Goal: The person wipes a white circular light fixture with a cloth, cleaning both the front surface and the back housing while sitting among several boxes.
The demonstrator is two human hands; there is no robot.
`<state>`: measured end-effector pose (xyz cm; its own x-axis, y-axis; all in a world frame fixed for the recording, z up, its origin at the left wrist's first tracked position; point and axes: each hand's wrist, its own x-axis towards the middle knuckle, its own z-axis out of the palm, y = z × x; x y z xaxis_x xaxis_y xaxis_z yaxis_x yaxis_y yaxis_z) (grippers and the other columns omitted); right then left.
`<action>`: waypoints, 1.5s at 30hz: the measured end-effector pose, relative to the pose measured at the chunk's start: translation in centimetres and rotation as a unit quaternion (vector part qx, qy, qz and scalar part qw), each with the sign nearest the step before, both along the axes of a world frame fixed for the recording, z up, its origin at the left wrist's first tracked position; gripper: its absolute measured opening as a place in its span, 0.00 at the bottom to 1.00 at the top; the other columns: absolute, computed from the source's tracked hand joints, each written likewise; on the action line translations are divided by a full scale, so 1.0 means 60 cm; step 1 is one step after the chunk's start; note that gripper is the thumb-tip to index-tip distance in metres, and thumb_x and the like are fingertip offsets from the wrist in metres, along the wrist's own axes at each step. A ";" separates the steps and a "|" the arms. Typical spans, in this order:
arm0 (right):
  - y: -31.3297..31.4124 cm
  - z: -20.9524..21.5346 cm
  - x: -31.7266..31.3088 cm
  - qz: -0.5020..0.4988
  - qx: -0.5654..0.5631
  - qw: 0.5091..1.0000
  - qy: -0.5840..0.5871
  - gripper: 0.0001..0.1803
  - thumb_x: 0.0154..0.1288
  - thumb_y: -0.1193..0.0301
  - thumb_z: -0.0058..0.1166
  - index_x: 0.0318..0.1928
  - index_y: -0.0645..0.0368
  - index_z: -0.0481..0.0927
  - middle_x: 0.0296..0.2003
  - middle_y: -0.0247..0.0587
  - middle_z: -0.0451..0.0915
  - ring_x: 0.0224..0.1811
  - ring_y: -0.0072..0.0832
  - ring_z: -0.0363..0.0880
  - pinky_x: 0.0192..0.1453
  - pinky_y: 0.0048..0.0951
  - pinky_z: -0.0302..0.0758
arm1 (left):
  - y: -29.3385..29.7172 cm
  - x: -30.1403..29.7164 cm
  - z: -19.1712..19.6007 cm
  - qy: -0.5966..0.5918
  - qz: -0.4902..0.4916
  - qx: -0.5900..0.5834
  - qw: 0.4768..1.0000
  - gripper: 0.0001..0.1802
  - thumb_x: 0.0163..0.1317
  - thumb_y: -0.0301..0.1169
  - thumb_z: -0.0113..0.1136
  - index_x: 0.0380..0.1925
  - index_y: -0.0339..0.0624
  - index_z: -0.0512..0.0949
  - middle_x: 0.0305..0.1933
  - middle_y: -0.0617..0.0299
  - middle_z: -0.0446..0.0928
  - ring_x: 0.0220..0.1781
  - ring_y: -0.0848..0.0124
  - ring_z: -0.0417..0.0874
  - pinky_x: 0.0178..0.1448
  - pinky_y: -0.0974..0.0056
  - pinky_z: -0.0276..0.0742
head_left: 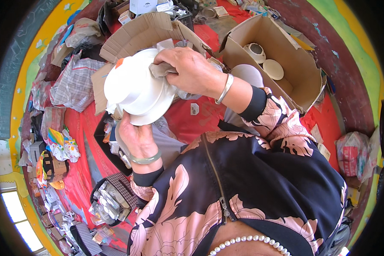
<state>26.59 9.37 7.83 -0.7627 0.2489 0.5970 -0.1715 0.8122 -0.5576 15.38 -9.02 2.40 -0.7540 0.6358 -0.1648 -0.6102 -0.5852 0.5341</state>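
My left hand [136,138], a bangle on its wrist, grips the lower edge of a white round housing [130,89] with a stepped, flared rim. The housing is tilted and has a small orange patch near its upper left. My right hand [185,68] pinches a crumpled grey cloth [161,69] against the upper right side of this housing. An open cardboard box [151,32] stands just beyond my hands, its contents mostly hidden. To the right, another open cardboard box [301,79] holds a ring-shaped white piece [255,52] and a round cream piece [273,69].
Red sheeting [200,121] covers the floor. At left lie a checked woven bag [79,81] and a colourful plastic bag [63,145]. A dark bin [113,198] is filled with small packs. A clear bag with red contents [352,155] sits by the right wall.
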 end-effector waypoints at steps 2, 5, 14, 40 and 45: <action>-0.005 0.002 -0.005 -0.009 0.013 1.000 0.009 0.18 0.47 0.78 0.53 0.43 0.60 0.74 0.37 0.47 0.78 0.44 0.44 0.76 0.53 0.38 0.68 | 0.001 0.012 0.014 0.068 0.034 -0.055 0.996 0.19 0.70 0.28 0.38 0.58 0.29 0.63 0.59 0.48 0.68 0.59 0.60 0.73 0.64 0.55 0.70; 0.002 -0.016 -0.008 -0.021 0.026 0.999 0.031 0.17 0.46 0.78 0.53 0.42 0.59 0.74 0.36 0.46 0.78 0.43 0.43 0.76 0.52 0.37 0.68 | 0.005 0.004 0.000 0.075 0.017 -0.035 0.996 0.19 0.70 0.28 0.38 0.58 0.28 0.63 0.59 0.47 0.68 0.59 0.60 0.73 0.64 0.56 0.71; 0.003 -0.008 -0.004 0.001 0.062 0.998 -0.008 0.19 0.45 0.80 0.52 0.42 0.60 0.72 0.35 0.45 0.77 0.43 0.41 0.76 0.51 0.37 0.68 | -0.006 -0.003 0.001 0.024 -0.009 0.017 1.000 0.21 0.70 0.29 0.40 0.60 0.29 0.61 0.61 0.47 0.67 0.60 0.58 0.72 0.63 0.52 0.72; -0.006 0.015 0.062 -0.067 -0.054 0.991 0.104 0.20 0.49 0.82 0.54 0.46 0.57 0.77 0.39 0.39 0.80 0.40 0.34 0.78 0.47 0.32 0.74 | -0.011 0.026 0.076 0.552 0.094 -0.361 0.746 0.26 0.63 0.38 0.54 0.56 0.29 0.68 0.55 0.54 0.74 0.57 0.71 0.73 0.60 0.69 0.67; -0.066 -0.024 0.033 -0.061 0.212 0.972 0.085 0.19 0.51 0.77 0.52 0.46 0.62 0.75 0.43 0.44 0.79 0.49 0.36 0.76 0.60 0.39 0.65 | 0.006 -0.007 0.028 0.147 0.070 -0.076 0.984 0.21 0.68 0.26 0.43 0.60 0.29 0.62 0.60 0.49 0.68 0.60 0.66 0.71 0.62 0.62 0.70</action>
<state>28.59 5.41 6.37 -0.6239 0.0347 0.7807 -0.1199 0.9829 -0.1395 14.95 -8.66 4.09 -0.8622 0.5064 -0.0118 -0.3347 -0.5521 0.7636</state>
